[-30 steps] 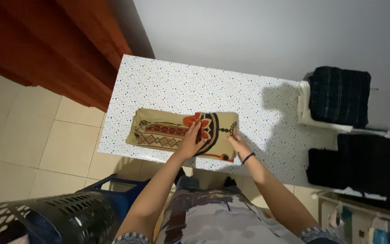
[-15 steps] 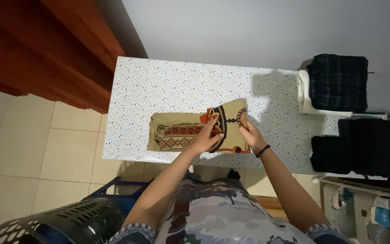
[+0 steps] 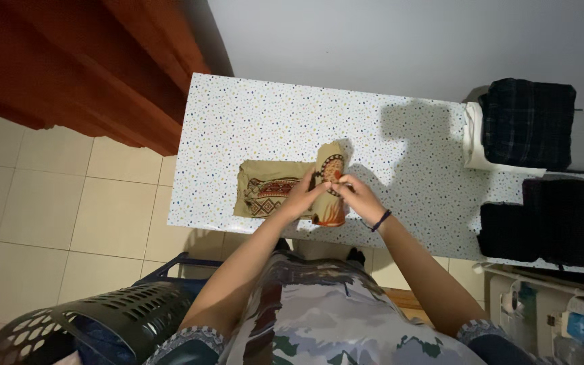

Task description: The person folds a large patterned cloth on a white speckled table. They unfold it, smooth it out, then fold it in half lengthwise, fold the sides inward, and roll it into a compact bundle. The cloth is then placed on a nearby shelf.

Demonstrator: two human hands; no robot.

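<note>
A tan patterned cloth [image 3: 268,189] with red and black designs lies on the speckled white table [image 3: 258,122]. Its right end is lifted and folded up toward the left. My left hand [image 3: 300,197] presses on the cloth at its middle, by the fold. My right hand [image 3: 353,195] pinches the raised right edge of the cloth, fingers closed on it. A dark band circles my right wrist.
A dark plastic laundry basket [image 3: 96,324] sits at the lower left on the tiled floor. Folded dark clothes [image 3: 525,122] lie on a white stool at the right, and more dark folded cloth [image 3: 549,226] rests on the table's right end. A reddish curtain [image 3: 82,61] hangs at upper left.
The cloth's right end has been lifted and folded over toward the left, so the cloth now looks shorter. Both hands moved with it.
</note>
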